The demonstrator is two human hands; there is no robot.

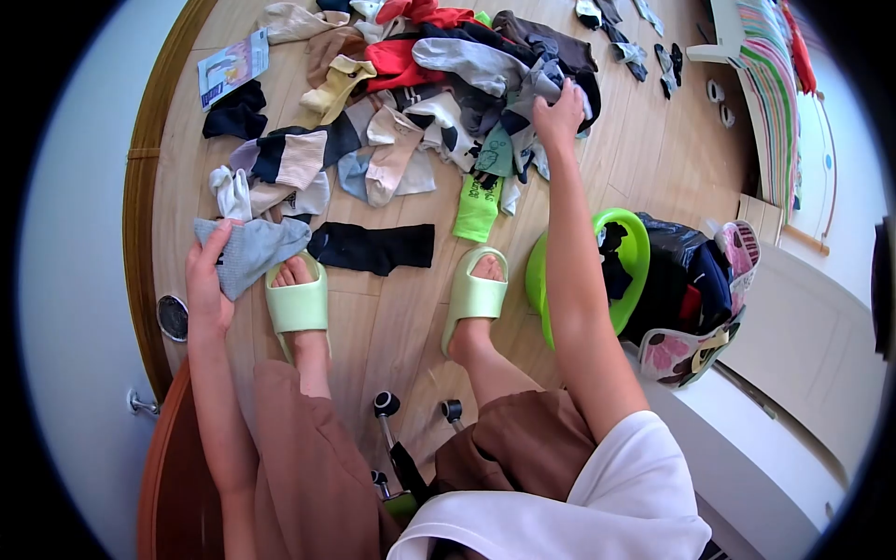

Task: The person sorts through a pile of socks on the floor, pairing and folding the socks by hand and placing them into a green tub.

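Note:
My left hand (207,280) is closed on a light grey sock (259,246), held out beside my left slipper. On the far right of a sock pile, my right hand (560,119) has its fingers closed on a grey sock (545,82), partly hidden by the hand. The pile spreads over the floor in many colours, with a red sock (396,63), a light grey sock (467,62), a pale pink sock (392,157) and a bright green sock (477,209). A black sock (373,246) lies flat between my feet. White socks (230,192) lie just beyond my left hand.
Right of my feet stands a green basin (538,289) with dark items inside, beside a flower-patterned bag (674,355) full of dark clothes. A printed card (233,67) lies at the pile's left. Several separate socks (627,54) lie at the upper right, near a striped cloth (771,93).

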